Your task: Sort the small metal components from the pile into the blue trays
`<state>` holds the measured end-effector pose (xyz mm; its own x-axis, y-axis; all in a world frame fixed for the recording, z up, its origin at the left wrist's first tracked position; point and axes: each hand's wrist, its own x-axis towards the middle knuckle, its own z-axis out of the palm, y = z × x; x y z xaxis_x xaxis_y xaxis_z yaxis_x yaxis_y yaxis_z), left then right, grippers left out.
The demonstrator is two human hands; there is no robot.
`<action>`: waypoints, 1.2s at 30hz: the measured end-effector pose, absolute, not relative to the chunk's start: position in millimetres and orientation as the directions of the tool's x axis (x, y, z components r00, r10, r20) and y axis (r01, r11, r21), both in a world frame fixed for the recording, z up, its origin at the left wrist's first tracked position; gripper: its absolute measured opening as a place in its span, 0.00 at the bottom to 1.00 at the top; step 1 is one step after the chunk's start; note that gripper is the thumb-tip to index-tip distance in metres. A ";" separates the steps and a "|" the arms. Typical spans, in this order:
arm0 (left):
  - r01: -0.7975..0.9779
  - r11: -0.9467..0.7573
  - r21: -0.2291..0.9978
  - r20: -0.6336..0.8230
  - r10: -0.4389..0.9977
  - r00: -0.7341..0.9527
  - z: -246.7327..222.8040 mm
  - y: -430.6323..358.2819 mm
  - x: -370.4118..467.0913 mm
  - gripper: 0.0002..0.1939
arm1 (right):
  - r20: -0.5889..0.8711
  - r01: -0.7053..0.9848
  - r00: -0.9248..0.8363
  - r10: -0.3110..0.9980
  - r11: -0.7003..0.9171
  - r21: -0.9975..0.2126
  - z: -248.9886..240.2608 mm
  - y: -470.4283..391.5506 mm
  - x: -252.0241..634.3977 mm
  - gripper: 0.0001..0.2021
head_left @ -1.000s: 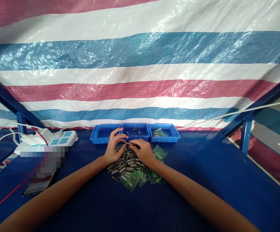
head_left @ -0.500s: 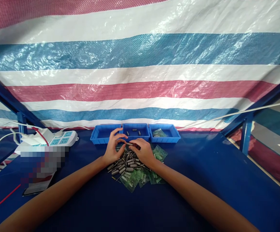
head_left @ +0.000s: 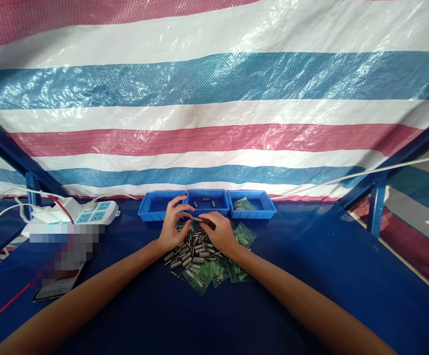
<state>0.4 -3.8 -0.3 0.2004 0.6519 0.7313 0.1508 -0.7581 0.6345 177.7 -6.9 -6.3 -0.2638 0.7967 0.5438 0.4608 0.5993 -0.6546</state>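
Observation:
My left hand and my right hand meet above a pile of small parts. Between their fingertips is a small grey metal rod. My right thumb and fingers pinch it; my left thumb and forefinger close at its left end, the other left fingers raised and spread. Under the hands lie several grey metal cylinders mixed with thin pins. Green-tinted plastic bags with small metal parts lie at the pile's front and right. Part of the pile is hidden by my hands.
Behind the pile stand a left blue tray, a middle blue tray with 3 small cylinders, and a right blue tray holding a bag. To the left are a power strip with plugs and a dark flat object, partly blurred.
The small rod between my fingertips has turned slightly and shows more of its grey side. My hands have barely moved.

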 end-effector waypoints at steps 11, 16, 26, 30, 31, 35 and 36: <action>0.161 -0.759 0.630 0.731 0.650 0.208 0.1 -3.5 0.4 0.19 | 0.542 0.445 -0.247 0.803 0.591 -0.673 -6.2 -6.9 178.3 0.10; 0.188 -0.758 0.625 0.725 0.652 0.222 -0.2 -3.3 0.7 0.20 | 0.546 0.452 -0.256 0.798 0.598 -0.662 -5.8 -7.6 178.3 0.08; 0.224 -0.761 0.609 0.726 0.649 0.228 -0.9 -1.9 0.1 0.19 | 0.547 0.457 -0.266 0.793 0.604 -0.653 -6.2 -7.4 178.5 0.10; 0.216 -0.761 0.612 0.728 0.648 0.223 -0.8 -2.0 0.2 0.18 | 0.549 0.457 -0.268 0.791 0.606 -0.650 -6.8 -7.2 178.6 0.10; 0.215 -0.760 0.613 0.727 0.649 0.223 -0.8 -2.1 0.2 0.19 | 0.552 0.456 -0.268 0.789 0.609 -0.649 -7.0 -7.1 178.6 0.10; 0.216 -0.757 0.617 0.724 0.654 0.221 -1.2 -1.9 0.3 0.20 | 0.552 0.459 -0.269 0.789 0.609 -0.647 -8.1 -6.5 178.6 0.09; 0.216 -0.757 0.617 0.724 0.653 0.221 -1.4 -1.7 0.4 0.20 | 0.549 0.461 -0.269 0.791 0.606 -0.648 -8.3 -6.4 178.6 0.09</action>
<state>0.4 -1.7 -1.4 0.2214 0.6529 0.7243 0.2156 -0.7572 0.6166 178.6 -6.4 -8.3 -0.2687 0.7912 0.5494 0.4613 0.6064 -0.6477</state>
